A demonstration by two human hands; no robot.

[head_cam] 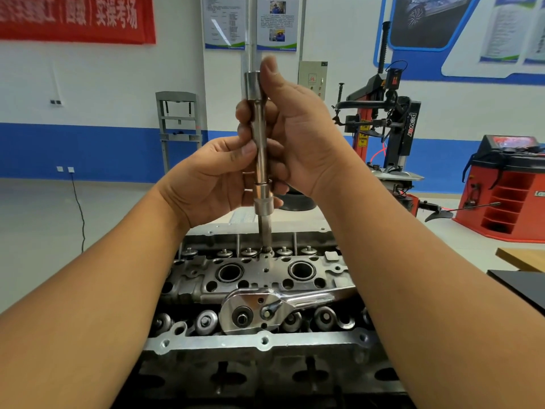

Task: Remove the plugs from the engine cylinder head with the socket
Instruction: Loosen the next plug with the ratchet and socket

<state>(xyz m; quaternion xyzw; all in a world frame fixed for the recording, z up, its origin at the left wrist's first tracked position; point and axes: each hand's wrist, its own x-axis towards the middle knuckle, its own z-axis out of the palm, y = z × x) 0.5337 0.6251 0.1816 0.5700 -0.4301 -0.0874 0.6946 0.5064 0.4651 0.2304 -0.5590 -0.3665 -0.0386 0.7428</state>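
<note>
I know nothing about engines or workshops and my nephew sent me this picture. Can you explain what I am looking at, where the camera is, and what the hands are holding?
The camera sits on the person's head, looking forward and down, so you see their own two bare arms. Below them lies an engine cylinder head, a metal block full of holes, springs and valves. Both hands hold one long upright steel tool, a socket on an extension bar: the left hand pinches it low down and the right hand wraps round it higher up. Its lower tip meets the cylinder head at a hole. A shiny ratchet handle lies loose on the head, unused. Behind is a workshop with a red tyre machine.
</note>
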